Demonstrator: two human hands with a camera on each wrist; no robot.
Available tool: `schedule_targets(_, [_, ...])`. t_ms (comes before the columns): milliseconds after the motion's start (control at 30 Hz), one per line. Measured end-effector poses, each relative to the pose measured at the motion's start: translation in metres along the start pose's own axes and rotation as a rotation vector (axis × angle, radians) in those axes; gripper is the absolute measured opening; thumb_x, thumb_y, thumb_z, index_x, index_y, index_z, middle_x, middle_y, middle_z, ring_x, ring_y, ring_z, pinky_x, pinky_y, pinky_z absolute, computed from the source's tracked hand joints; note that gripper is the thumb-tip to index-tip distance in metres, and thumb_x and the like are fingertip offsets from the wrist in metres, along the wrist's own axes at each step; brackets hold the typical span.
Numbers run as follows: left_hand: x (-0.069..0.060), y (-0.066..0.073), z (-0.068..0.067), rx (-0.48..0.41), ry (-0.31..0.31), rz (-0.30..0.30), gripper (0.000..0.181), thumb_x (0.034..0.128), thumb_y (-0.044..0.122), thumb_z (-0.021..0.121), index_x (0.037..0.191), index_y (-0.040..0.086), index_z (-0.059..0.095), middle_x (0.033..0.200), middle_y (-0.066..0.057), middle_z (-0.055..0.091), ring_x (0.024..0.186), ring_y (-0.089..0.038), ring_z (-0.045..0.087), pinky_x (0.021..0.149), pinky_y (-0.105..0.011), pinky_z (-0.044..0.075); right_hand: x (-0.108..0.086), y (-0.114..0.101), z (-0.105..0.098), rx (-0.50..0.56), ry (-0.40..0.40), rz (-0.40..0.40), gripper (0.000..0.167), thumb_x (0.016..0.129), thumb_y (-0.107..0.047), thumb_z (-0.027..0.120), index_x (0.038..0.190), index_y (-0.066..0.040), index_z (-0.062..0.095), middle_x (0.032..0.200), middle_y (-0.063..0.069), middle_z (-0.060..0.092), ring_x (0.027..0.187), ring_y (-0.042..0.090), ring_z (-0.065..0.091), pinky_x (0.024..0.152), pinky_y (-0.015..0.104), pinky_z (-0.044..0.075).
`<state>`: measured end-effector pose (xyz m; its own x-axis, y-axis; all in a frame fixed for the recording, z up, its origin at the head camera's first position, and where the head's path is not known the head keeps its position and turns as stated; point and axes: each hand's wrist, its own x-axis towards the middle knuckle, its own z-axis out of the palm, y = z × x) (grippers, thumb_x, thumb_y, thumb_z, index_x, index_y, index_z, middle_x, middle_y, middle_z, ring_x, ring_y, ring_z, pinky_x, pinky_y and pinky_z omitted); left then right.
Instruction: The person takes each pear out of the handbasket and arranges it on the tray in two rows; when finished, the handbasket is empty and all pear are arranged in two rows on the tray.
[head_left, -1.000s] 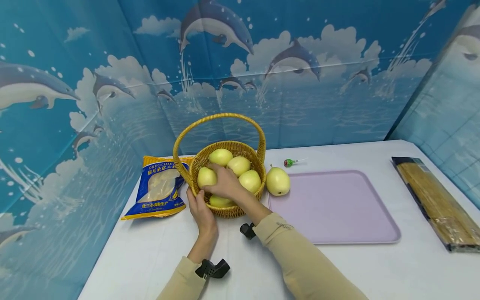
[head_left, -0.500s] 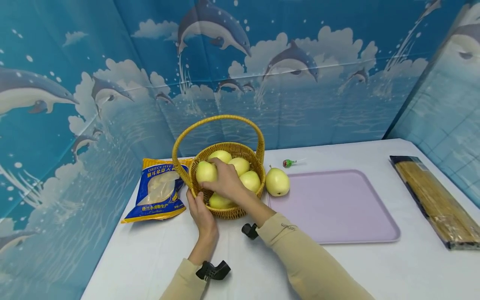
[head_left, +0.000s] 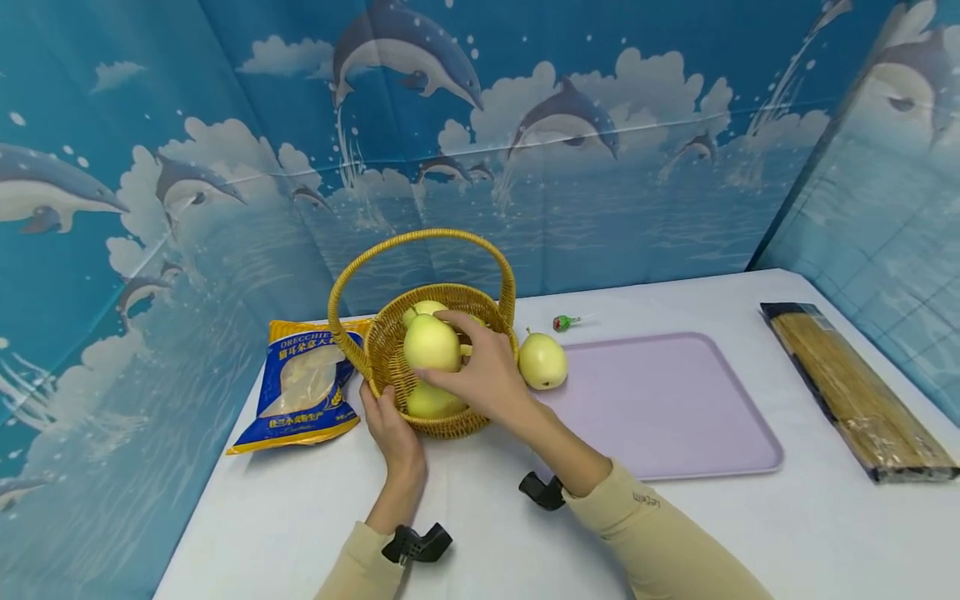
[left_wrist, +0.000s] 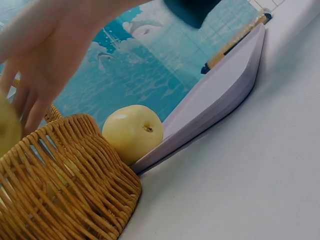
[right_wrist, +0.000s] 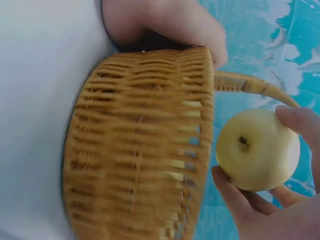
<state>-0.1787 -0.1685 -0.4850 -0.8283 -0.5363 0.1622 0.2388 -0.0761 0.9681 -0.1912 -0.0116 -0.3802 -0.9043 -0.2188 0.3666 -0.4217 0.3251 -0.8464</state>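
A yellow-green pear (head_left: 432, 343) is pinched between the thumb and fingers of the right hand (head_left: 487, 367), above the wicker basket (head_left: 450, 428). In the right wrist view the same pear (right_wrist: 258, 150) is beside the basket rim, with fingers under it and the thumb on top. Other pears (head_left: 433, 402) lie inside the basket, partly hidden by the right hand. The left hand (head_left: 395, 437) grips the basket's near left side, its thumb at the rim. One more pear (head_left: 543, 361) sits right of the basket, against the tray's left edge.
The lilac tray (head_left: 663, 408) lies right of the basket. Behind it is a small wrapped lollipop (head_left: 562, 322). A blue and yellow pasta bag (head_left: 306, 383) lies at the left, and a long pack of noodles (head_left: 855, 387) at the far right.
The right hand has lifted the pear from the basket's left side and moved it up and to the right. The left hand keeps its grip on the basket. The head view has shifted slightly.
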Motion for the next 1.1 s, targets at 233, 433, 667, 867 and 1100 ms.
schedule_targets(233, [0.000, 0.006, -0.012, -0.037, 0.028, -0.003, 0.053, 0.1035, 0.019, 0.038, 0.156, 0.013, 0.041, 0.154, -0.012, 0.048, 0.143, -0.025, 0.043, 0.123, -0.040, 0.028, -0.023, 0.001, -0.031, 0.068, 0.007, 0.019, 0.072, 0.084, -0.027, 0.090, 0.148, -0.020, 0.057, 0.137, 0.002, 0.066, 0.126, 0.021, 0.064, 0.091, 0.039, 0.062])
schedule_targets(433, [-0.002, 0.006, -0.010, -0.084, 0.004, -0.018, 0.052, 0.1044, 0.018, 0.038, 0.156, 0.014, 0.041, 0.155, -0.011, 0.047, 0.145, -0.025, 0.043, 0.124, -0.039, 0.029, -0.043, 0.017, -0.066, 0.041, 0.088, 0.116, 0.073, 0.084, -0.027, 0.090, 0.148, -0.021, 0.057, 0.139, 0.002, 0.066, 0.127, 0.022, 0.064, 0.093, 0.039, 0.062])
schedule_targets(667, [-0.001, 0.000, 0.001, -0.068, -0.030, -0.004, 0.051, 0.1057, 0.019, 0.038, 0.157, 0.012, 0.041, 0.155, -0.012, 0.048, 0.145, -0.025, 0.043, 0.124, -0.041, 0.029, -0.053, 0.038, -0.110, -0.101, 0.201, 0.170, 0.072, 0.084, -0.030, 0.089, 0.148, -0.018, 0.058, 0.140, 0.007, 0.067, 0.125, 0.028, 0.068, 0.092, 0.045, 0.062])
schedule_targets(867, [-0.002, 0.002, 0.001, -0.040, -0.018, -0.016, 0.050, 0.1061, 0.021, 0.039, 0.156, 0.013, 0.042, 0.154, -0.011, 0.049, 0.144, -0.024, 0.044, 0.123, -0.040, 0.030, -0.049, 0.055, -0.132, -0.158, 0.246, 0.216, 0.070, 0.085, -0.030, 0.089, 0.146, -0.013, 0.059, 0.138, 0.013, 0.068, 0.121, 0.034, 0.070, 0.093, 0.049, 0.061])
schedule_targets(1100, [-0.004, 0.001, -0.001, -0.034, -0.005, -0.020, 0.050, 0.1065, 0.021, 0.039, 0.156, 0.013, 0.043, 0.154, -0.011, 0.049, 0.144, -0.025, 0.044, 0.123, -0.041, 0.030, -0.048, 0.071, -0.148, -0.250, 0.289, 0.255, 0.068, 0.086, -0.029, 0.087, 0.145, -0.008, 0.059, 0.134, 0.023, 0.069, 0.119, 0.041, 0.069, 0.094, 0.056, 0.059])
